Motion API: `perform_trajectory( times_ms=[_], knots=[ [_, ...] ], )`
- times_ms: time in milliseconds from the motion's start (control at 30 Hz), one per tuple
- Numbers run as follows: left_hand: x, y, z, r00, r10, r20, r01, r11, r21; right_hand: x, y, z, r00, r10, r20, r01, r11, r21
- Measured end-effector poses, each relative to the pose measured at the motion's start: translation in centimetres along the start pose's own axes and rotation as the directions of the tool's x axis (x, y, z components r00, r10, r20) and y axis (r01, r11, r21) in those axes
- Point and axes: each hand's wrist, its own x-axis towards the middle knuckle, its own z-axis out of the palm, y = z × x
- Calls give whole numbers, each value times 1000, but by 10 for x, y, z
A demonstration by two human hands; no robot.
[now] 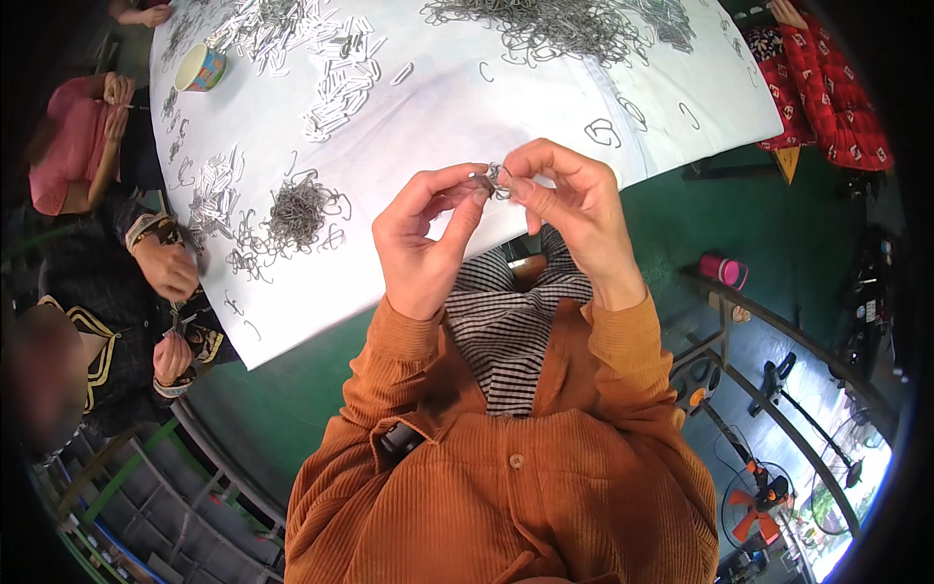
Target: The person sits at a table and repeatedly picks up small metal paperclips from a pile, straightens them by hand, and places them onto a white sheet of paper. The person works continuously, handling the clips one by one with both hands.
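Observation:
My left hand (428, 234) and my right hand (579, 209) meet just above the near edge of a white-covered table (438, 127). Thumb and fingers of the left hand pinch small dark metal pieces, partly hidden by the fingertips. In the right hand, thumb and index finger grip a thin dark wire hook (503, 181) at the same spot; how the pieces join is too small to tell. Left of my hands lie a tangled pile of dark wire hooks (300, 209) and a pile of short whitish strips (216, 195).
Farther back spread more whitish strips (341, 92) and a large heap of wire hooks (555, 24). A paper cup (200, 68) stands at the far left. Co-workers sit along the left side; one's hand (167, 268) is near the table edge. A metal frame (778, 341) stands at right.

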Motion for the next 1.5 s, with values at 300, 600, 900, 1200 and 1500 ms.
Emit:
perform_trajectory(
  times_ms=[300, 600, 900, 1200, 1500],
  knots=[
    [-4, 7, 20, 999, -3, 34, 2, 999, 37, -8, 7, -1, 979, -176, -105, 181, 983, 43],
    [61, -43, -20, 979, 193, 59, -193, 807, 558, -44, -7, -2, 932, -344, -115, 331, 936, -119],
    [175, -127, -51, 983, 184, 6, -45, 210, 977, -80, -9, -6, 899, -431, -81, 396, 876, -276],
    [156, -99, -43, 994, -54, 96, -66, 406, 912, -84, -2, -13, 905, -421, -54, 388, 872, -299],
    [6, 11, 33, 900, -284, 330, 331, 939, -94, -75, 7, -21, 908, -386, -160, 310, 880, -360]
  ],
)
